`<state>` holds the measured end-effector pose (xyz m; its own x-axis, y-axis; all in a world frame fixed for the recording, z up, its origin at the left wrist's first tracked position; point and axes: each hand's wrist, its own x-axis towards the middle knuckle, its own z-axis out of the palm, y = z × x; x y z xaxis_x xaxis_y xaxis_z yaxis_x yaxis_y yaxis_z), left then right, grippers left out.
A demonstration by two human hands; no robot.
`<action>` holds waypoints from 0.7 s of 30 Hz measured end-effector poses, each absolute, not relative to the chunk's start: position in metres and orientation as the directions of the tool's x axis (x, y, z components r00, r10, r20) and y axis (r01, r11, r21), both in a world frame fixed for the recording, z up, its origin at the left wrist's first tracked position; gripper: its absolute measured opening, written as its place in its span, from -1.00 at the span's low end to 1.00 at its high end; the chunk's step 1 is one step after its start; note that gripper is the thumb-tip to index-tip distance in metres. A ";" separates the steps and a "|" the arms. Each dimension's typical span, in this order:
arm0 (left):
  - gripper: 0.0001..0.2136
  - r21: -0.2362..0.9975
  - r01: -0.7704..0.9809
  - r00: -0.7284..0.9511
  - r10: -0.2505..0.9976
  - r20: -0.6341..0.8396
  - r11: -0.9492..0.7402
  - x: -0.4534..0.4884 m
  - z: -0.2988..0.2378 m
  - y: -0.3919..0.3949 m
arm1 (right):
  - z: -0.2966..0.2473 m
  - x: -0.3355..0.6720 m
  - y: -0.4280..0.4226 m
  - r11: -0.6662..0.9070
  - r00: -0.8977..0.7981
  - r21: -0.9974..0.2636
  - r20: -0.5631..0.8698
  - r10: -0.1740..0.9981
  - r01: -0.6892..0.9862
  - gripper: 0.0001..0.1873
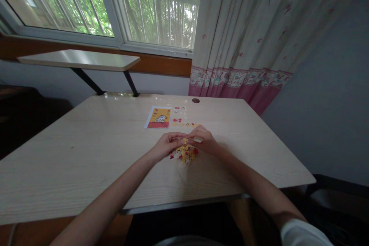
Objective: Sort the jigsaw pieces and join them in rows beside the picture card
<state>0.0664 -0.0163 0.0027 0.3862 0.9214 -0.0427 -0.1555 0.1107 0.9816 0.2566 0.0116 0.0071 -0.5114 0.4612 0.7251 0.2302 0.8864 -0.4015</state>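
Jigsaw pile (187, 156) of yellow, red and white pieces lies loose on the pale wood-grain desk (115, 150), midway between its left and right edges and closer to the near edge than to the far one; the left hand (168, 144) and the right hand (205, 141) meet right over the pile's far side, both forearms reaching in across the near edge; a yellow jigsaw piece (185, 141) is pinched between the thumbs and forefingers of both hands, though whether it is one piece or two pressed together I cannot tell.

Towards the far edge, beyond the left hand, lies a printed picture sheet (159, 118) with a white cartoon animal on a yellow ground above a red band; a row of yellow pieces (181, 124) starts just beside the sheet's near right corner and runs roughly parallel to the far edge until the right hand covers its end; two red pieces (177, 120) lie just beyond the row's left end; a small cluster of red and black-and-white pieces (179, 108) lies farther out, beside the sheet's far right corner.

Brown cable grommet (195, 100) sits close to the far edge, to the right of that cluster; a raised shelf (80, 59) stands on black legs at the far left corner; a floral curtain (242, 46) hangs behind the far edge towards the far right corner, next to a barred window (155, 7).
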 end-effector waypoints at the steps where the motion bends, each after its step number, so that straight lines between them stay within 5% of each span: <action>1: -0.70 0.981 -0.158 0.383 0.923 -0.044 0.113 0.066 0.002 -0.016 | 0.007 0.256 0.011 0.887 -0.502 -0.392 0.731 0.462 0.244 -0.83; 9: -0.73 0.977 -0.194 0.257 0.966 -0.034 0.086 0.064 -0.004 -0.012 | 0.004 0.255 0.008 0.888 -0.440 -0.329 0.779 0.448 0.322 -0.88; 21: -0.78 0.988 -0.145 0.279 0.960 -0.002 0.044 0.065 -0.005 -0.012 | 0.002 0.257 0.007 0.859 -0.527 -0.233 0.707 0.471 0.456 -0.88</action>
<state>0.0653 -0.0117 -0.0049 0.2789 0.9603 -0.0015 -0.1453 0.0438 0.9884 0.2574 0.0067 0.0016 -0.5272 0.4714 0.7070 0.4558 0.8591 -0.2329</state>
